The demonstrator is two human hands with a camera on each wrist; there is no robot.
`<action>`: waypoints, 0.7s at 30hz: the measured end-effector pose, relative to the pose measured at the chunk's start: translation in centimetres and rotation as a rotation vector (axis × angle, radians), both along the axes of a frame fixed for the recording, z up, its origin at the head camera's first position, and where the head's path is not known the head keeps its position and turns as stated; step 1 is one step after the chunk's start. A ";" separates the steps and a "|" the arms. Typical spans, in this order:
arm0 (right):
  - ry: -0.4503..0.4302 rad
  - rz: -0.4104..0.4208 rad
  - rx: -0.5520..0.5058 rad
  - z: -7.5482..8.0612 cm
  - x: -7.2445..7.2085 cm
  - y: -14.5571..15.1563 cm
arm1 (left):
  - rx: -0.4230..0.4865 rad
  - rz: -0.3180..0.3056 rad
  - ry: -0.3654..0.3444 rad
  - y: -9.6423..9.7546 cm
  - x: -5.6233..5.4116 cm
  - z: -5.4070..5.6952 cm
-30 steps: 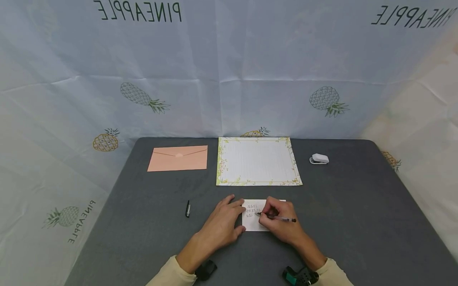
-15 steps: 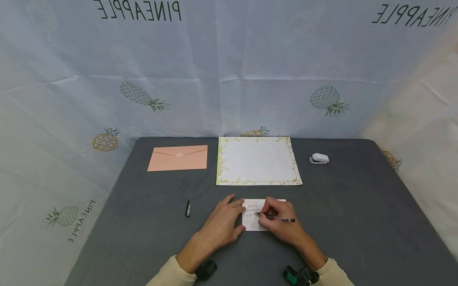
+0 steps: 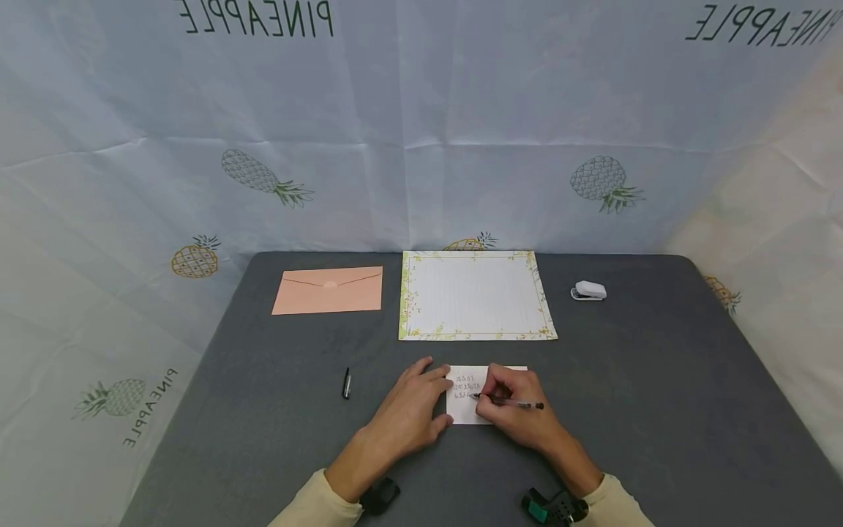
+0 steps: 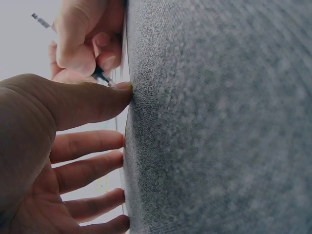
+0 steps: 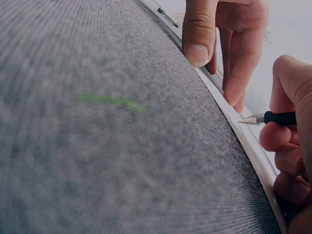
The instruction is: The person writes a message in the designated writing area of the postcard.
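A small white note paper [image 3: 465,414] lies flat near the front middle, with several lines of handwriting at its upper left. My right hand [image 3: 516,406] pinches a gel pen [image 3: 523,403] whose tip meets the paper; the right wrist view shows the pen's metal point [image 5: 249,120] and dark grip. Across the paper's left edge, my left hand [image 3: 410,410] rests with fingers spread, thumb and fingertips touching paper and table. In the left wrist view the left thumb [image 4: 87,102] presses down near the pen. The right hand hides the paper's right part.
A black-and-clear pen cap [image 3: 346,383] lies left of the left hand. Farther back are a pink envelope [image 3: 329,300], a bordered letter sheet [image 3: 477,296] and a white stapler [image 3: 588,290]. A pineapple-printed curtain [image 3: 421,110] hangs behind the dark grey table [image 3: 658,366].
The handwriting's lowest line looks slightly longer, and the pen has shifted only minutely. The left hand stays in place on the paper.
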State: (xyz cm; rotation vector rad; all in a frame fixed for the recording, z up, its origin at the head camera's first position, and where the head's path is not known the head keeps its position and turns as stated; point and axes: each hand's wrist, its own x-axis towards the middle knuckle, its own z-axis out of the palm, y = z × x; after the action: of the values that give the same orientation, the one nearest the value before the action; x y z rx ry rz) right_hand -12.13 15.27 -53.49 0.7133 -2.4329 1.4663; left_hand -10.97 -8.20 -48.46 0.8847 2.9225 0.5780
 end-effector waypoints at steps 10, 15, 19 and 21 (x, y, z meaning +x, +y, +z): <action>0.004 -0.010 0.000 -0.1 0.0 0.1 | -0.010 0.003 -0.002 0.0 0.0 -0.2; -0.011 -0.026 0.001 0.0 0.1 0.0 | 0.003 -0.004 0.026 -0.1 -0.2 -1.2; -0.005 -0.018 -0.011 0.0 0.1 0.0 | 0.018 -0.014 0.056 -0.3 -0.3 -1.9; 0.003 -0.027 -0.020 0.1 0.1 0.0 | 0.022 -0.011 0.033 -0.2 -0.1 -1.0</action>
State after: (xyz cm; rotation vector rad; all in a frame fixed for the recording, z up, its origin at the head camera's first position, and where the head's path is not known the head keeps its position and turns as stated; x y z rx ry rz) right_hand -12.05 15.26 -53.43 0.6754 -2.4129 1.4767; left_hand -11.08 -8.43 -49.43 0.9208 2.9444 0.6019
